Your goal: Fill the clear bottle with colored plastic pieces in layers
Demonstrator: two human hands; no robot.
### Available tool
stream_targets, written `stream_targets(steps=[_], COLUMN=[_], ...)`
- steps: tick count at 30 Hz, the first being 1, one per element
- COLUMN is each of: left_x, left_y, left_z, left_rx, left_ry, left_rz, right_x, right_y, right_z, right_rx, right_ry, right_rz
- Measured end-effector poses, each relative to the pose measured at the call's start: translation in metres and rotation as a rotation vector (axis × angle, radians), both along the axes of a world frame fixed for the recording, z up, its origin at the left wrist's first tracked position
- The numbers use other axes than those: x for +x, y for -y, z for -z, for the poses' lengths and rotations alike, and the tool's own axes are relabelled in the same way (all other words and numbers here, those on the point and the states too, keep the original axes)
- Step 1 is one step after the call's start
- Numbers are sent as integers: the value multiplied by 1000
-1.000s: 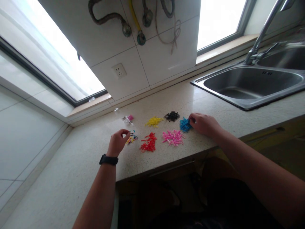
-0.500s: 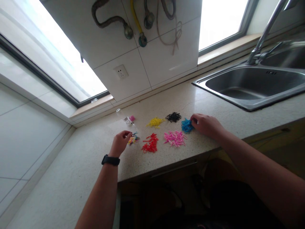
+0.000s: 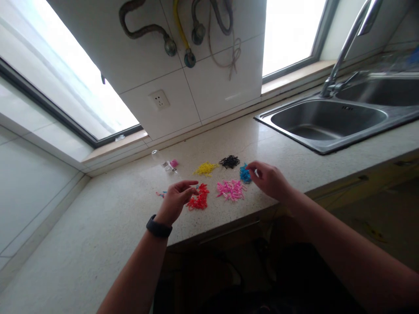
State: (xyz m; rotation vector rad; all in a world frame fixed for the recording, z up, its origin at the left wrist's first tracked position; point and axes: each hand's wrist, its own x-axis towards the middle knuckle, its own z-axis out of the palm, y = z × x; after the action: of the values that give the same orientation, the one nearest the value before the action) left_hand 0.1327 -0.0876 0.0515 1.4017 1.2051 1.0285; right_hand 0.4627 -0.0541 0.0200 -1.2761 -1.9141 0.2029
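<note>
Over red pile [image 3: 202, 198] | left grip [image 3: 197, 187] arrived, pinching blue piece [image 3: 197, 186] | right grip [image 3: 249, 169] by blue pile [image 3: 244, 174], hold unclear

The left hand [image 3: 176, 201] hides part of the small mixed pile [image 3: 161, 194] and overlaps the red pile [image 3: 200, 198]; the blue speck [image 3: 197, 186] at its fingertips is too small to identify. The right hand [image 3: 269, 179] covers the blue pile's [image 3: 244, 173] right side (any piece pinched there is indistinct). The right edge crops the far sink basin [image 3: 386, 90]; the top edge, the hoses [image 3: 144, 31].
</note>
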Motion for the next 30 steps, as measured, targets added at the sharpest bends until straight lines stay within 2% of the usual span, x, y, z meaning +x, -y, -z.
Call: stream_targets(steps=[4, 6, 9, 14, 21, 25, 27, 30], left_x=[14, 18, 23, 33, 52, 51, 47, 34], left_y=[11, 15, 20, 26, 35, 35, 33, 25], left_z=[2, 4, 5, 3, 8, 12, 11, 7], left_rx=[-25, -45, -68, -68, -66, -57, -4, 112], left_ry=[-26, -20, -13, -46, 0, -45, -107, -229], left_rz=[75, 129, 195, 225, 344, 314, 263, 157], right_x=[-43, -60, -70, -61, -54, -43, -30, -6], right_y=[39, 51, 58, 63, 78, 70, 56, 27], right_z=[-19, -26, -31, -32, -32, -28, -23, -12], right_rx=[-43, -49, -42, -40, -91, -79, -80, -85], right_ry=[-46, -82, -89, -73, 24, -4, -47, -91], right_rz=[-354, -443, -468, -471, -617, -552, -424, -146])
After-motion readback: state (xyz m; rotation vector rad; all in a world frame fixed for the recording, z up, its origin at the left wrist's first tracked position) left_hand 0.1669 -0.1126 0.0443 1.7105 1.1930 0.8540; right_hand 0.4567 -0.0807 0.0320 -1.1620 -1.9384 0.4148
